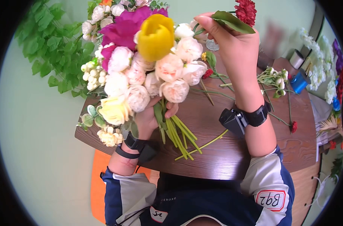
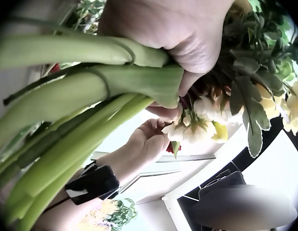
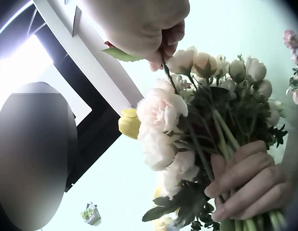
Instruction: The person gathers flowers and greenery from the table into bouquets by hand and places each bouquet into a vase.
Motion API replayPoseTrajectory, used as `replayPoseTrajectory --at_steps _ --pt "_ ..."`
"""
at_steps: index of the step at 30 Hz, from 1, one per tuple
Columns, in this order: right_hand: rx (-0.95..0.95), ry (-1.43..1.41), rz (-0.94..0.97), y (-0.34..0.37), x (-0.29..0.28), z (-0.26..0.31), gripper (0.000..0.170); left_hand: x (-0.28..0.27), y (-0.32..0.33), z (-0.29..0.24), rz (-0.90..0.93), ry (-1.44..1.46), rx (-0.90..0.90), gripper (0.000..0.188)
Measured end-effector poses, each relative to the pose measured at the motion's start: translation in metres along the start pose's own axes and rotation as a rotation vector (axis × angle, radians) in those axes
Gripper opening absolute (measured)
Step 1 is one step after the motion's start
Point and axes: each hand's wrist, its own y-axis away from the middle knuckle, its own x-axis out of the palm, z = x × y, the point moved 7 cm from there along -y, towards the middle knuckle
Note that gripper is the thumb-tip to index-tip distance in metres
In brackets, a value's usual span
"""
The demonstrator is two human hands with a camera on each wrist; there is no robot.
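Observation:
My left hand [image 1: 147, 118] grips the green stems [image 1: 179, 133] of a bouquet just under its blooms; the right wrist view shows the left fingers [image 3: 250, 183] curled round them. Pale pink peonies [image 1: 169, 67], a yellow tulip [image 1: 155, 37], magenta petals [image 1: 122, 28] and a cream rose [image 1: 115, 110] make up the bunch. At its upper right, my right hand [image 1: 231, 45] pinches a thin stem [image 3: 168, 74] between thumb and fingers. A red carnation [image 1: 246, 13] and a broad green leaf [image 1: 233, 22] show beside that hand.
On the brown table [image 1: 216, 158] lie a loose green stem [image 1: 203, 146], white-budded sprigs [image 1: 277, 81], small red carnations [image 1: 294, 127] and a blue spool [image 1: 300, 81]. Leafy vines [image 1: 54, 45] hang at the left, and more flowers [image 1: 331, 90] stand at the far right.

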Motion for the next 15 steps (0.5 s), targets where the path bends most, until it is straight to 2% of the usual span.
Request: replayPoseTrajectory --at_steps 2,4,5,6,8,10,12,13,14,15 --pt "0.067 -0.062 0.013 0.001 0.000 -0.007 0.012 0.004 -0.002 0.003 0.015 0.015 -0.009 0.019" --pt "0.069 -0.092 0.015 0.001 0.001 -0.009 0.012 -0.005 0.001 -0.004 -0.312 -0.047 0.022 0.026" --pt "0.067 -0.121 0.012 0.002 0.001 -0.009 0.011 -0.009 0.004 -0.005 -0.360 -0.104 0.030 0.035" --pt "0.070 -0.122 0.013 0.002 0.002 -0.009 0.011 -0.013 0.005 -0.005 -0.363 -0.104 0.029 0.035" --pt "0.054 -0.119 -0.092 0.002 -0.005 -0.007 0.011 -0.010 0.004 -0.001 -0.197 -0.097 -0.020 0.038" --pt "0.059 -0.122 -0.084 -0.001 -0.011 -0.008 0.013 -0.009 0.005 0.000 -0.161 -0.106 -0.021 0.038" --pt "0.164 -0.093 -0.054 -0.004 -0.013 -0.019 0.016 -0.005 0.004 0.003 -0.086 -0.126 -0.027 0.040" --pt "0.200 -0.126 -0.038 -0.004 -0.013 -0.025 0.017 -0.003 0.002 0.003 0.014 -0.112 -0.019 0.041" --pt "0.202 -0.127 -0.040 -0.004 -0.014 -0.030 0.017 -0.009 0.000 0.008 0.013 -0.112 -0.022 0.041" --pt "0.221 -0.119 -0.055 -0.004 -0.016 -0.035 0.018 -0.005 -0.003 0.012 0.122 -0.053 -0.023 0.041"
